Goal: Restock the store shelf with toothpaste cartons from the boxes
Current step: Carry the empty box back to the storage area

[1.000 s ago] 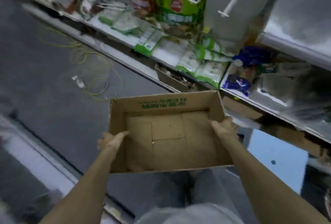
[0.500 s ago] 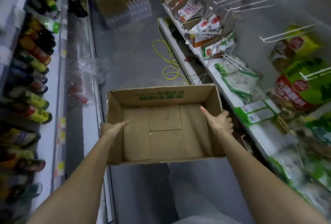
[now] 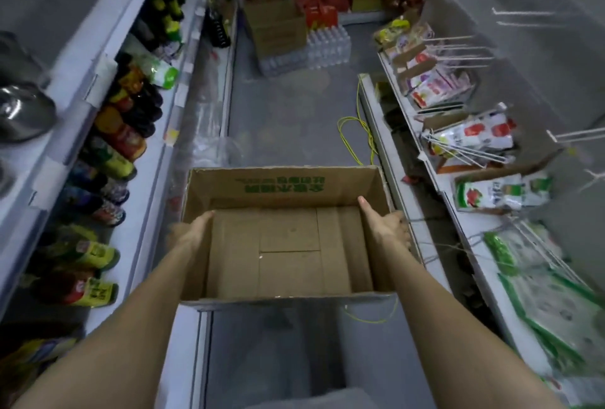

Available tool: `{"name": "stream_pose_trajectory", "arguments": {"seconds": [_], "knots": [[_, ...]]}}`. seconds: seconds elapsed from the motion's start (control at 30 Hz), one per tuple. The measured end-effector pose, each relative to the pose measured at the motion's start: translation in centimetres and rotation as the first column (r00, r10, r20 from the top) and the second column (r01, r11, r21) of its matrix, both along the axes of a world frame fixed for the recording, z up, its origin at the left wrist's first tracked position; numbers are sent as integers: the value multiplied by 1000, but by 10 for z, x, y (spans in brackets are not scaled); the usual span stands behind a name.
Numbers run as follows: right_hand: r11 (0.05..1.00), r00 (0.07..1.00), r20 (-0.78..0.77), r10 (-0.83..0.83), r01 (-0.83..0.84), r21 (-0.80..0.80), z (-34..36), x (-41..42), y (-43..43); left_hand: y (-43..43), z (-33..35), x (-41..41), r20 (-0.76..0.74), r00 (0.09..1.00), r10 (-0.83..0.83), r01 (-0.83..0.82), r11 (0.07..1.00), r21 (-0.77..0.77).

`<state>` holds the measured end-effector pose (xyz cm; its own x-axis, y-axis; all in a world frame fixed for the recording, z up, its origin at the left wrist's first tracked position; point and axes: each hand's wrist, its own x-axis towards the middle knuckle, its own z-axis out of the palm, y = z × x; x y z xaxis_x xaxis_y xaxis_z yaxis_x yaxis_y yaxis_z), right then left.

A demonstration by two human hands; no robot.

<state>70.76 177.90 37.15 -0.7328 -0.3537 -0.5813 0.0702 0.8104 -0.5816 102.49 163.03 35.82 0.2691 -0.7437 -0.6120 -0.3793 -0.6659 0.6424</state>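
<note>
We're carrying the box at centre, left grip and right grip each clamping a side wall; it's looking empty, no cartons. The box is hiding our feet, so that yellow cable at 1 o'clock could be tripping us.

The grey floor of the aisle runs ahead of me; a thin yellow-green cable lies looped on it by the foot of the white right-hand shelf; at the far end, shrink-wrapped packs of water bottles stand beside stacked brown cardboard cartons; the white left-hand shelf carries dark bottles with bright labels; the right-hand one carries green-and-white packets.
</note>
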Motion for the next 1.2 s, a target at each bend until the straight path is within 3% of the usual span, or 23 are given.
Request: {"name": "stream_pose_trajectory", "arguments": {"seconds": [0.07, 0.17, 0.4, 0.6, 0.7, 0.83, 1.0, 1.2], "knots": [[1000, 1000, 16, 16, -16, 14, -4, -5, -60, -66, -1, -7, 39, 999, 32, -31, 999, -11], [999, 996, 77, -38, 37, 18, -8, -15, -155, -172, 22, -37, -18, 997, -72, 72, 997, -8], [976, 973, 95, -208, 213, -38, 24, -53, -337, -404, 78, -104, 321, 927, -193, 256, 952, -166], [954, 950, 102, -295, 299, -22, 31, -129, -500, -574, 76, -188, 322, 901, -291, 353, 923, -151], [964, 962, 80, -263, 264, -7, 28, -185, -590, -659, 70, -240, 287, 912, -294, 341, 931, -130], [985, 985, 29, -170, 170, -22, 20, -258, -708, -771, 50, -292, 73, 951, -300, 308, 940, -149], [993, 991, -60, -117, 117, -5, 37, -333, -842, -896, 42, -345, -3, 966, -258, 258, 965, -56], [992, 992, 3, -128, 127, 23, 27, -430, -966, -1094, -65, -433, -32, 945, -327, 328, 941, 78]]}}
